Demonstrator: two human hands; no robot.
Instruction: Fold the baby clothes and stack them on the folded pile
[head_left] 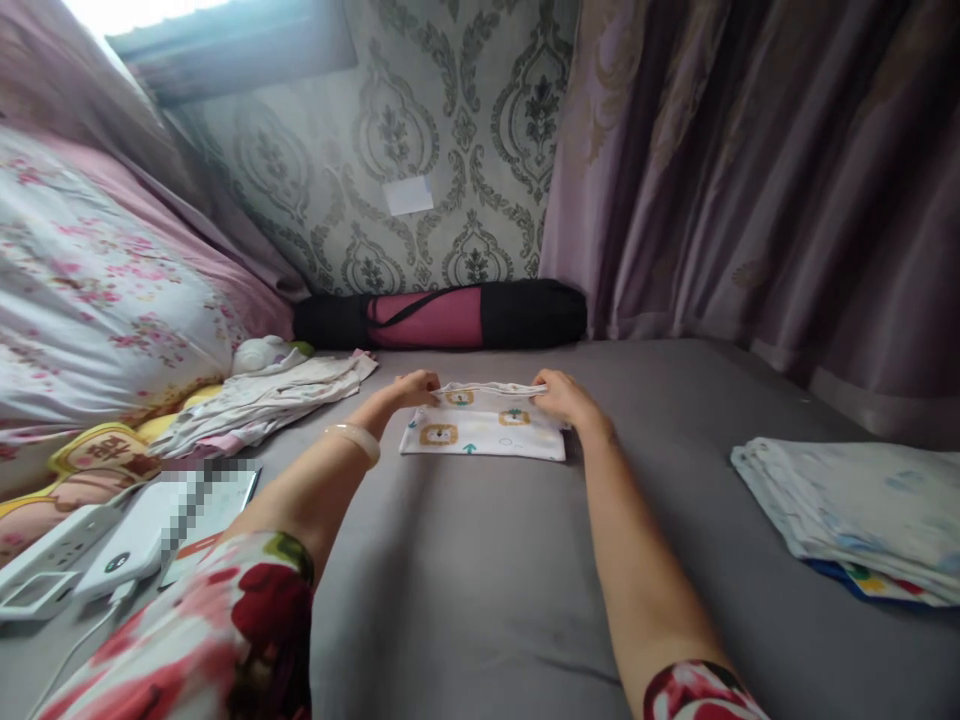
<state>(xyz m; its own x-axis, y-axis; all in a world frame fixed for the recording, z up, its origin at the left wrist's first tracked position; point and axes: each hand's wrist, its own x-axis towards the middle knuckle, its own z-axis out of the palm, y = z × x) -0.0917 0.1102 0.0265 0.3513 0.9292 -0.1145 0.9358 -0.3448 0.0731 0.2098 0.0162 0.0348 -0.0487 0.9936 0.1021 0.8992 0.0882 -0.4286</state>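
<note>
A white cloth [487,435] printed with orange lion faces and green arrows lies folded on the grey bedsheet [465,560]. My left hand [417,387] pinches the far left corner of its folded edge. At the far right corner, my right hand [561,396] grips the same edge, with its fingers closed on the fabric. Between the two hands the far edge is slightly raised and bunched, while the near edge rests flat. Parts of the fingertips are hidden behind the cloth.
Folded pale cloths [855,510] are stacked at the right. Rumpled light clothes [277,400] lie at the left, near a power strip [56,560] and a white device [135,530] with a cable. A black and pink rolled bag [442,318] lies along the wall.
</note>
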